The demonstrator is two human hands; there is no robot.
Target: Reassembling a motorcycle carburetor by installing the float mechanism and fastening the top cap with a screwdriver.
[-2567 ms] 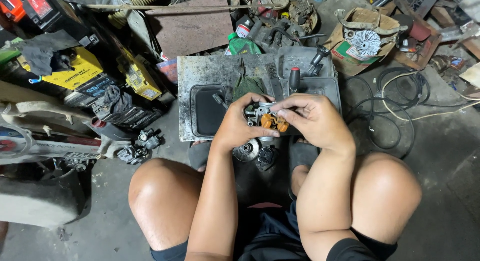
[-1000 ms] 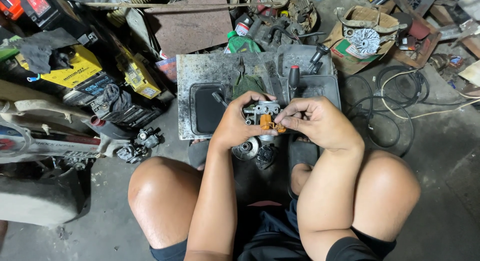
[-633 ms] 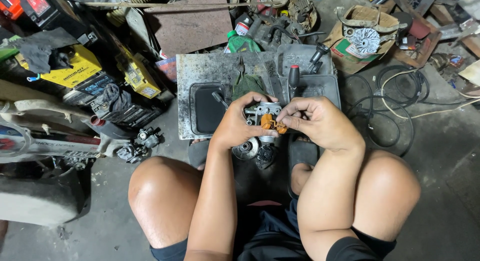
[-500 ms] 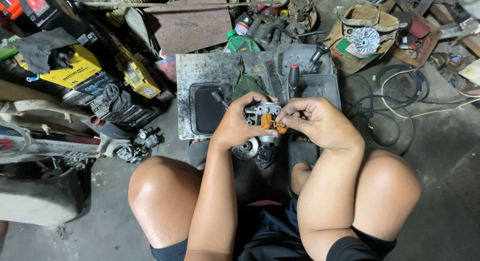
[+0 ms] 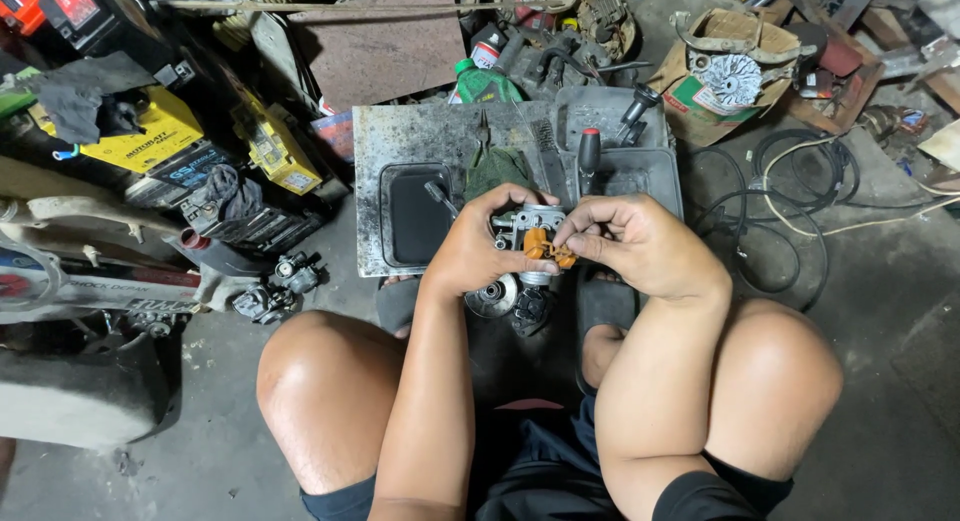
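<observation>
I squat over a concrete floor. My left hand grips a small grey metal carburettor body from the left side. My right hand pinches an orange plastic float piece that sits on the front of that body. Both hands are held together above my feet, between my knees. Under them on the floor lie a round metal disc part and a dark small part.
A dirty grey metal tray lies just beyond my hands with screwdrivers, a green rag and a dark recess. Yellow-and-black batteries and clutter are at left, black cables at right, a small carburettor part at left.
The hands have stayed in the same place. The right fingers have shifted slightly on the orange piece, and the carburettor body has turned a little in the left hand.
</observation>
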